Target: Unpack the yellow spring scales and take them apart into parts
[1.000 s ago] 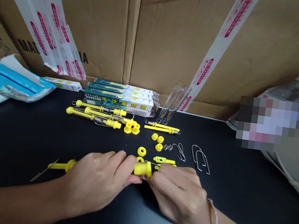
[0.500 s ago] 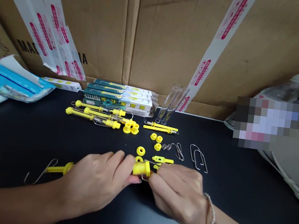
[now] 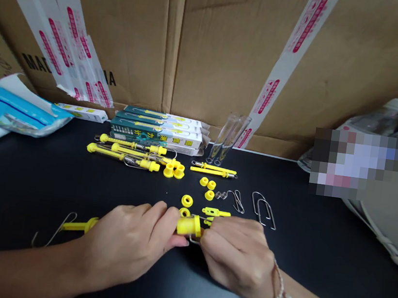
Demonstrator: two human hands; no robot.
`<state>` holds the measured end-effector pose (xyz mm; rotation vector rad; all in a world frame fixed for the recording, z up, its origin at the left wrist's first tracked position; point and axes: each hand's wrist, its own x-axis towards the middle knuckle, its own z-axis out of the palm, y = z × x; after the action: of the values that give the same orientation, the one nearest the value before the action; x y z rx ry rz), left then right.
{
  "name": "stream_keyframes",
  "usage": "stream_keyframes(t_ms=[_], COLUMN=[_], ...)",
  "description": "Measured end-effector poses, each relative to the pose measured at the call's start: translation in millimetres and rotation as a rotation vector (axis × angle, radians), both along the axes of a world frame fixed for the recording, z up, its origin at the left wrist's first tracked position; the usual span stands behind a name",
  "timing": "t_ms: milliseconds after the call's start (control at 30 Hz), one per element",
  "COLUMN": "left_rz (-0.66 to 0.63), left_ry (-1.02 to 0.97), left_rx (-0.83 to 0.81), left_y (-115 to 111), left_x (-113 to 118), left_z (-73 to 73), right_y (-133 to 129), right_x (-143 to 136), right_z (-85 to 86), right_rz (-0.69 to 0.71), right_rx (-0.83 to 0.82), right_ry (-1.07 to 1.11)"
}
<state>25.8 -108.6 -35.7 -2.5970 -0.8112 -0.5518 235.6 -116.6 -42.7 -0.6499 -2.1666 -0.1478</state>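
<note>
My left hand (image 3: 131, 245) is wrapped around a tubular spring scale (image 3: 189, 225), hiding most of its tube. From the left of that fist sticks a yellow rod with a wire hook (image 3: 58, 233). At the other end is a yellow cap, where a bent metal hook (image 3: 194, 239) comes out. My right hand (image 3: 237, 259) is closed on this hook by the cap; its fingertips are hidden. Just beyond the hands lie yellow rings (image 3: 187, 201) and flat yellow pieces (image 3: 217, 212), partly covered by the right hand.
Several spring scales (image 3: 124, 156) lie before stacked boxes (image 3: 160, 132). Clear tubes (image 3: 224, 137) stand near the cardboard (image 3: 215, 48). Small yellow caps (image 3: 209, 195), springs (image 3: 222, 195), yellow rods (image 3: 214, 172) and loose hooks (image 3: 264, 210) rest on the black table (image 3: 298, 260). A bag (image 3: 392, 208) is at right.
My right hand has shifted very slightly right. Both hands keep their grip on the spring scale and its hook; the other parts lie as before.
</note>
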Motion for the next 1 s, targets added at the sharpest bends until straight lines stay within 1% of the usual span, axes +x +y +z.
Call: stream_keyframes(t_ms=[133,233,367,500,600,733,800,900,1000], left_rz=[0.005,0.006,0.036,0.034,0.040,0.015,0.002,0.023,0.040], left_ry=[-0.014,-0.015,-0.005,-0.064,-0.061,-0.070,-0.097,-0.125,-0.123], left_rx=[0.017,0.015,0.019,0.142,0.211,0.197,0.179,0.180,0.178], left_y=[-2,-3,-1,2,3,3,4,5,4], left_x=[1,1,1,0,-1,-3,-3,-3,-3], left_z=[-0.3,-0.8,-0.8,0.9,2.8,3.1,1.5,-2.5,-5.0], right_y=[-2,-3,-4,-9,-15,-19,-19,-21,-23], right_x=[0,1,1,-1,-2,1,3,6,5], right_z=[1.6,3.0,5.0,8.2,9.3,9.4,10.6,13.7,15.9], right_rz=[-0.020,-0.040,-0.096,-0.151,-0.217,-0.209,-0.212,-0.231,-0.221], right_rx=[0.036,0.084,0.100,0.101,0.069,0.050,0.075,0.119,0.122], right_ry=[-0.021,-0.095,-0.149,-0.202,-0.219,-0.254,-0.285,-0.322,-0.331])
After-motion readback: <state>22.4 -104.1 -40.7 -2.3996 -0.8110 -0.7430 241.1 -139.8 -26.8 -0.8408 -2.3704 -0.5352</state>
